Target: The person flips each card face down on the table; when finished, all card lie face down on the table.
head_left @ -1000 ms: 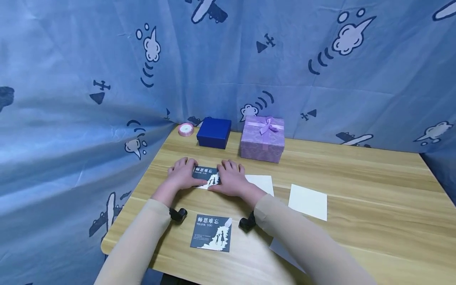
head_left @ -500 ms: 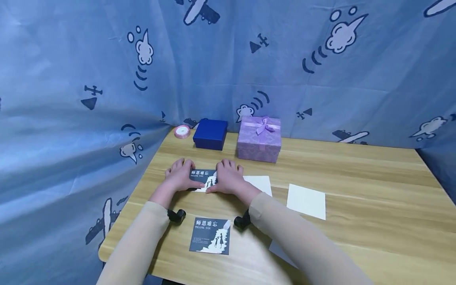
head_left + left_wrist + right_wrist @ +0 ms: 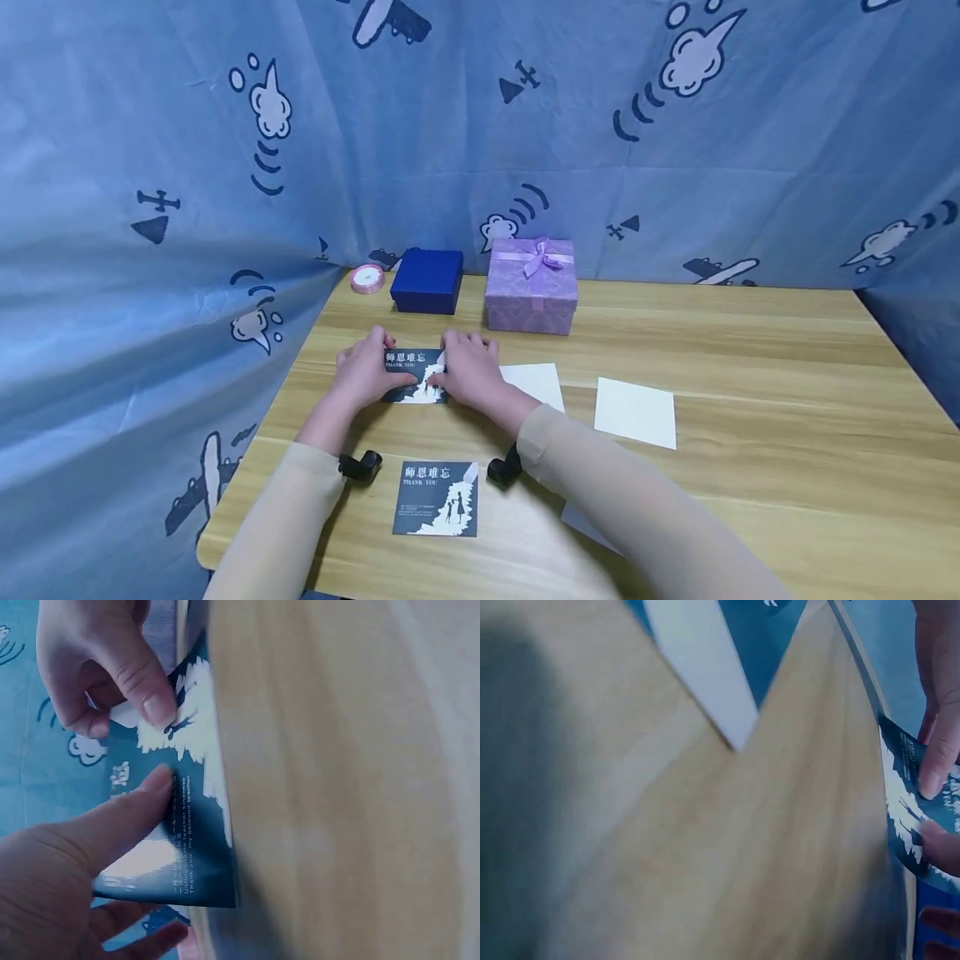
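Note:
A dark card [image 3: 403, 387] printed with white figures and "THANK YOU" is held between both hands in the head view. My left hand [image 3: 363, 373] pinches its left side, thumb on the printed face and fingers behind. On the right side, my right hand [image 3: 474, 373] grips it the same way. The left wrist view shows both thumbs pressing on the glossy card [image 3: 206, 862], which bends slightly, its far fingers partly hidden. A second, matching card [image 3: 435, 498] lies flat on the table nearer the front edge.
Behind the hands stand a pink ribbon roll [image 3: 367, 278], a blue box [image 3: 427, 282] and a purple gift box with bow [image 3: 531, 287]. White sheets [image 3: 636, 412] [image 3: 534, 382] lie to the right on the wooden table [image 3: 750, 375]. Another pale sheet [image 3: 587, 525] is partly under the right forearm.
The right thumb has moved up from the card's lower edge onto its face. Both hands keep hold of the card. The head view has turned slightly, shifting everything left.

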`<state>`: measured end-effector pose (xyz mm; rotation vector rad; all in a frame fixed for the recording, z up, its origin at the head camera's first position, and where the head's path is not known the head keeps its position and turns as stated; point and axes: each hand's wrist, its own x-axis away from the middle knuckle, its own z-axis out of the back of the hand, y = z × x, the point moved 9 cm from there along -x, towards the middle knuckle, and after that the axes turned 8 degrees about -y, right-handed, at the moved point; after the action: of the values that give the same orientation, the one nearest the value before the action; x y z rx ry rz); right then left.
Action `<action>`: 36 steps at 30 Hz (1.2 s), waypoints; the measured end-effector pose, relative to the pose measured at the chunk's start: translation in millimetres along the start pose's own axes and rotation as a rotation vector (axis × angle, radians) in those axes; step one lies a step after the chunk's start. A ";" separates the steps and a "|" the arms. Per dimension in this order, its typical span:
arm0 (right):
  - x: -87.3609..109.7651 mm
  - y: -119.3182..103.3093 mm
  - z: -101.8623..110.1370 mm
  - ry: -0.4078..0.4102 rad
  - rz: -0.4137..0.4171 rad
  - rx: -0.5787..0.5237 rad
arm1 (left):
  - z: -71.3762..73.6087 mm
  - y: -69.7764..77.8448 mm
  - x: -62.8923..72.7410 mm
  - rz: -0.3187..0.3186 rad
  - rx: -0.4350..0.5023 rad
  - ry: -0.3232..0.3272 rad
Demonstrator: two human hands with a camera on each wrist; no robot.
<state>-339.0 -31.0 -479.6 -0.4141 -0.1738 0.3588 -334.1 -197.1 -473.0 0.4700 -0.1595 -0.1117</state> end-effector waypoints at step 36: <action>37.6 -43.7 -16.4 -0.120 0.555 0.272 | -26.1 10.0 35.5 -0.187 -0.195 -0.242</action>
<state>-287.1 -60.1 -472.6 -0.1641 -0.1219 0.9432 -293.9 -181.8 -486.9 0.2747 -0.3389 -0.3644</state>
